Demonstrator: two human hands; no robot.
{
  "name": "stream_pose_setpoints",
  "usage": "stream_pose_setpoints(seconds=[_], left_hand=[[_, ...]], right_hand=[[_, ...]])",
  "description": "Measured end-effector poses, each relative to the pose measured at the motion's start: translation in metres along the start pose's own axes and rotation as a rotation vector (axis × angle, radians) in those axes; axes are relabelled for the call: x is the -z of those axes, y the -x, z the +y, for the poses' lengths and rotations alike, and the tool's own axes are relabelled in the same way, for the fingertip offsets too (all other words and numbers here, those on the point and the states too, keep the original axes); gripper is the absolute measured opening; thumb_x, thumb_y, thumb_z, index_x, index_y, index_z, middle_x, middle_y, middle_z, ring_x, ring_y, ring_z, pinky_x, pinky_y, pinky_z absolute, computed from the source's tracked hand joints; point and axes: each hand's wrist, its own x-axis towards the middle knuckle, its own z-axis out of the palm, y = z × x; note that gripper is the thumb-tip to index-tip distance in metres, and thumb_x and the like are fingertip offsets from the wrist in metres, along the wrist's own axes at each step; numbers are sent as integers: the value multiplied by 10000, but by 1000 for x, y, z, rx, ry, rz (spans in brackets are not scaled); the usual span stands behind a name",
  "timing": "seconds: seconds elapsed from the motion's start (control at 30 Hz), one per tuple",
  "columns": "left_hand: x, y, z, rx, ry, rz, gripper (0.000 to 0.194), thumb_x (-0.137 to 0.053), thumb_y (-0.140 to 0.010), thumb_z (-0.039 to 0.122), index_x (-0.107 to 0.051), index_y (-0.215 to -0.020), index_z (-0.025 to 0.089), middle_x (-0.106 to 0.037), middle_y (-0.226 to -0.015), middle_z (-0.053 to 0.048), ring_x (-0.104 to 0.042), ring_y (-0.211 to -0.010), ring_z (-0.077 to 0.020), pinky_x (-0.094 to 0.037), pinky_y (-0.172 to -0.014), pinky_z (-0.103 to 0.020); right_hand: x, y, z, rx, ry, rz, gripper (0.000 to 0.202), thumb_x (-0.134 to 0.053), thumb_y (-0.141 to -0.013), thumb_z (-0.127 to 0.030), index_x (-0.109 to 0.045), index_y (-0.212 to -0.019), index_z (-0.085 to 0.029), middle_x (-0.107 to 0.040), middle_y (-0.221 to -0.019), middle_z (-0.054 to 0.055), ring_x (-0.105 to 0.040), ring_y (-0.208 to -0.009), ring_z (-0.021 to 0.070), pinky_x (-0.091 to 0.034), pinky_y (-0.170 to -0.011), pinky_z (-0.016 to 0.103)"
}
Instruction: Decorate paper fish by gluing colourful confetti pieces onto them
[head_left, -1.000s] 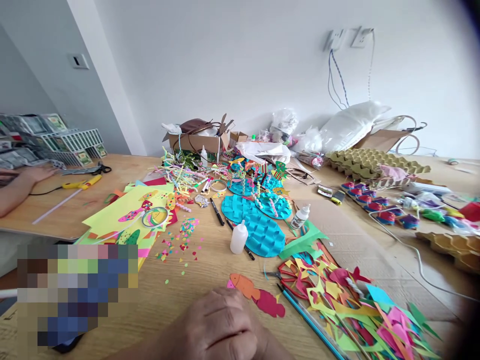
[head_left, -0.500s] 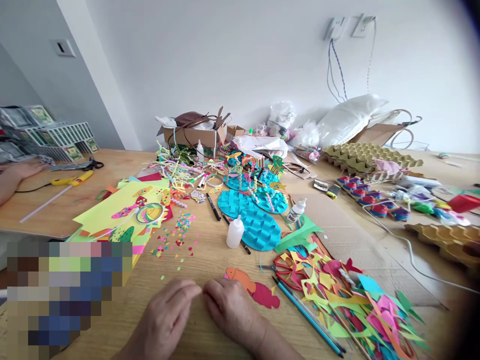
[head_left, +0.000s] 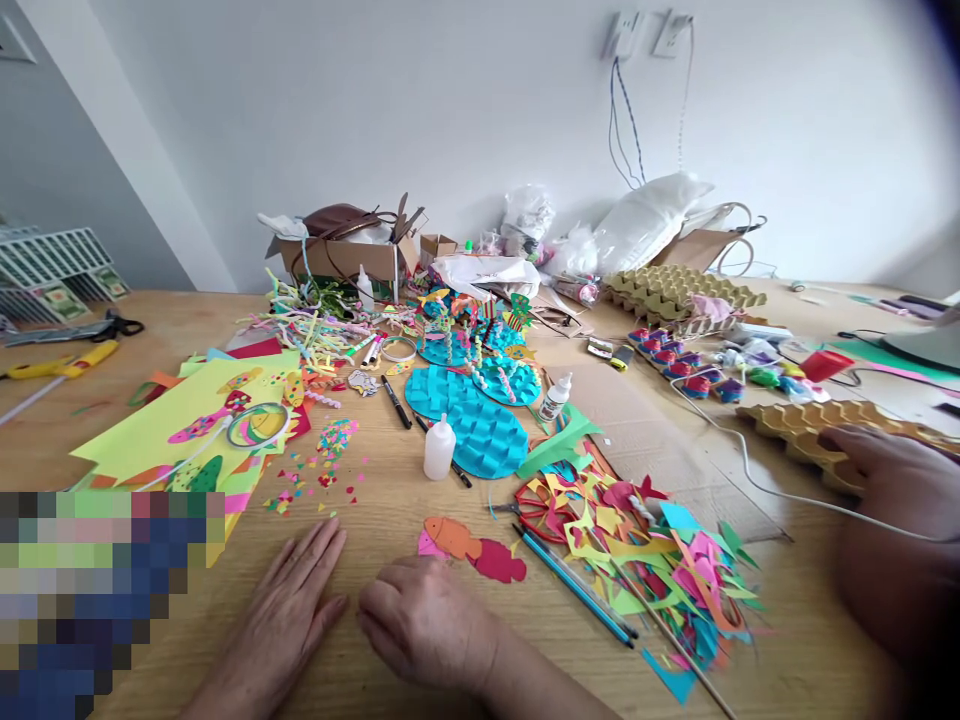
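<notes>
My left hand lies palm down on the wooden table with its fingers stretched out, holding nothing. Beside it, my right hand is closed with curled fingers resting near the tabletop; whatever is inside is hidden. Just beyond the right hand are paper fish cutouts: an orange one, a dark red one and part of a pink one. A white squeeze bottle stands farther up. Small coloured paper bits are scattered ahead of my left hand.
Paper scraps, red-handled scissors and blue pens lie at right. Blue egg-tray pieces sit mid-table. Yellow paper sheets are at left. Another person's hand reaches over an egg tray.
My hands have separated: the left has flattened out and opened, while the right stays closed. The view has turned right, and another person's hand now shows at the right edge.
</notes>
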Motion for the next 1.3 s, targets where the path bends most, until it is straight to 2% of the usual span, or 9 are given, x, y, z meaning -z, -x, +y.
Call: stream_pose_setpoints(seconds=[0.1, 0.23, 0.4, 0.5, 0.6, 0.73, 0.9, 1.1, 1.3], left_hand=[[3, -4, -5, 2, 8, -5, 515, -358, -839, 388, -288, -1310, 190, -457, -1273, -92, -450, -1136, -219, -417, -900, -345], [13, -11, -7, 31, 52, 11, 434, -331, -856, 356, -383, -1243, 167, -499, -1229, -98, -493, -1095, -196, -455, -871, -322], [28, -23, 11, -30, 181, -15, 344, -343, -859, 276, -459, -1174, 202, -555, -1169, -44, -530, -1051, -148, -458, -870, -264], [36, -37, 28, -94, 253, -80, 352, -367, -835, 201, -464, -1173, 213, -538, -1191, -28, -510, -1074, -142, -441, -893, -260], [40, -55, 44, -159, 307, -188, 433, -386, -788, 114, -434, -1205, 220, -509, -1226, -22, -472, -1115, -148, -409, -935, -285], [40, -83, 61, -208, 311, -315, 507, -452, -758, 104, -378, -1254, 182, -400, -1319, -69, -378, -1193, -192, -371, -970, -347], [33, -109, 71, -293, 300, -378, 495, -527, -785, 248, -382, -1254, 180, -349, -1349, -94, -303, -1235, -236, -296, -1008, -397], [22, -108, 71, -273, 340, -340, 448, -465, -827, 355, -378, -1245, 218, -409, -1314, -56, -330, -1216, -221, -271, -1001, -415], [17, -108, 76, -201, 339, -278, 410, -509, -805, 328, -426, -1190, 217, -470, -1254, -49, -380, -1167, -224, -283, -972, -427]], right_hand=[[17, 2, -10, 81, 21, -41, 154, -371, -851, -246, -469, -747, -187, -577, -685, -24, -489, -573, 105, -289, -526, 247], [44, 20, -11, 15, 30, -138, 151, -382, -862, -218, -483, -754, -185, -587, -703, -13, -497, -601, 115, -298, -545, 245], [56, 60, 17, -395, 4, -251, 143, -419, -809, -103, -530, -767, -182, -600, -768, 9, -537, -665, 118, -329, -567, 212], [58, 79, 36, -658, 27, -223, 137, -436, -798, -133, -556, -827, -193, -590, -857, 30, -564, -724, 147, -350, -569, 221], [60, 85, 45, -800, -1, -213, 139, -425, -812, -169, -556, -856, -187, -572, -911, 51, -573, -761, 161, -384, -614, 235], [57, 78, 43, -831, -17, -240, 190, -475, -783, -168, -543, -960, -185, -556, -988, 66, -578, -830, 184, -409, -669, 252], [47, 70, 41, -875, 35, -291, 235, -511, -758, -173, -538, -991, -185, -544, -1036, 82, -590, -844, 218, -425, -642, 273], [42, 71, 47, -896, 33, -286, 187, -510, -766, -182, -541, -950, -173, -553, -994, 91, -583, -851, 222, -423, -662, 288], [40, 72, 49, -874, 24, -241, 113, -520, -747, -157, -536, -859, -169, -556, -941, 85, -576, -830, 208, -412, -667, 278]])
